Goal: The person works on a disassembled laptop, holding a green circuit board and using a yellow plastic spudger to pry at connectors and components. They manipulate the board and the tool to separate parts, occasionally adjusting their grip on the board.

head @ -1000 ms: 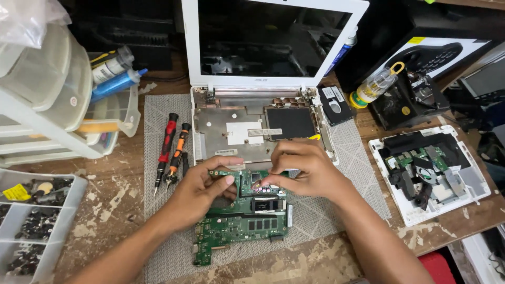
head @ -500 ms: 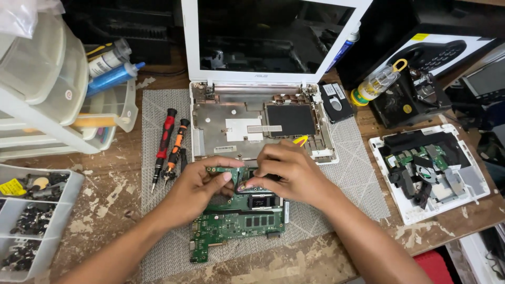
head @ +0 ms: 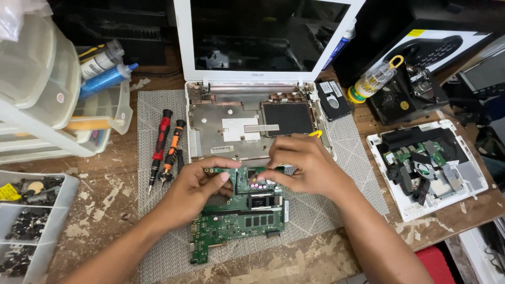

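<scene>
A green circuit board (head: 239, 223) lies flat on a grey mat (head: 347, 152) on the wooden table (head: 94, 205), just in front of an opened white laptop (head: 252, 126) whose bare base faces the person and whose dark screen stands upright behind. Both hands work at the board's far edge. The left hand (head: 192, 192) is curled, thumb and forefinger pinched narrow on the board's upper left corner. The right hand (head: 305, 168) is bent over the upper middle of the board, fingertips drawn close together on a small part there; whether it holds anything loose cannot be told. A bit of something yellow (head: 315, 134) shows just beyond the right knuckles. Two screwdrivers lie side by side on the mat left of the laptop, one with a red handle (head: 160, 142), one with an orange handle (head: 173, 144), near the left hand but apart from it. Further left stands a clear plastic drawer unit (head: 47, 94) with two tubes (head: 105, 71) lying on it, and at the table's left edge a parts tray (head: 31, 226) of small dark bits. To the right, one white cover (head: 431, 168) lies upturned with green and black parts in it, well apart from the hands. A small bottle (head: 374, 80) with a yellow cap leans beside the screen's right corner, next to a black drive (head: 332, 100).
</scene>
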